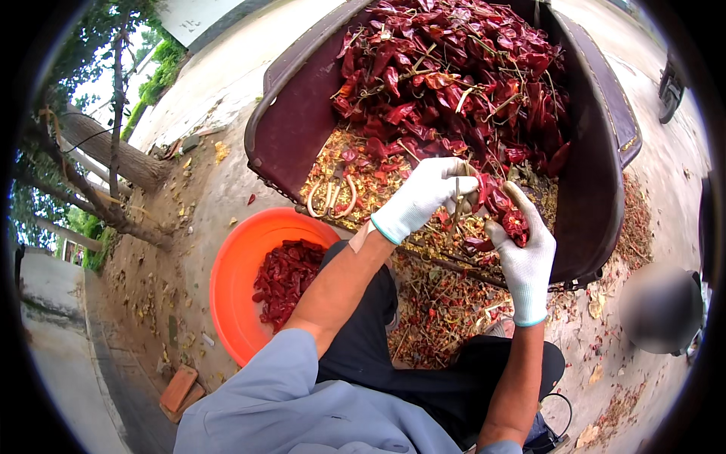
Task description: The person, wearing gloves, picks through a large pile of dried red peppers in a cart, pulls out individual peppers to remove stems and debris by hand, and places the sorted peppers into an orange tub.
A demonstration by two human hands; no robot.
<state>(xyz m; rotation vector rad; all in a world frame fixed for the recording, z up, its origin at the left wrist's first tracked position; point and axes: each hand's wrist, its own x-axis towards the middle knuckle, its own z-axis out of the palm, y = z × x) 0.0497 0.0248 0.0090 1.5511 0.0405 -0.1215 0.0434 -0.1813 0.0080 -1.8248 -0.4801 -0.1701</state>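
Observation:
Both my hands wear white knit gloves and are raised over the front edge of a dark maroon cart bed [595, 170]. My left hand [434, 190] pinches a dry stem, its fingertips beside a bunch of dried red chili peppers [496, 198]. My right hand [527, 244] grips that bunch from the other side, thumb and fingers around its lower end. Behind them rises a large heap of dried red chilies [442, 79] with stems. Light-handled scissors [332, 198] lie on yellow seeds and chili scraps at the bed's left. Below left, an orange plastic basin [235, 301] holds red chilies [289, 278].
Stems and chili debris [437, 318] cover the ground between my legs. Bricks [180, 391] lie at the lower left, near a leaning tree trunk [113, 147]. A blurred round shape [661, 309] is at the right, and a wheel [669, 96] shows at the upper right.

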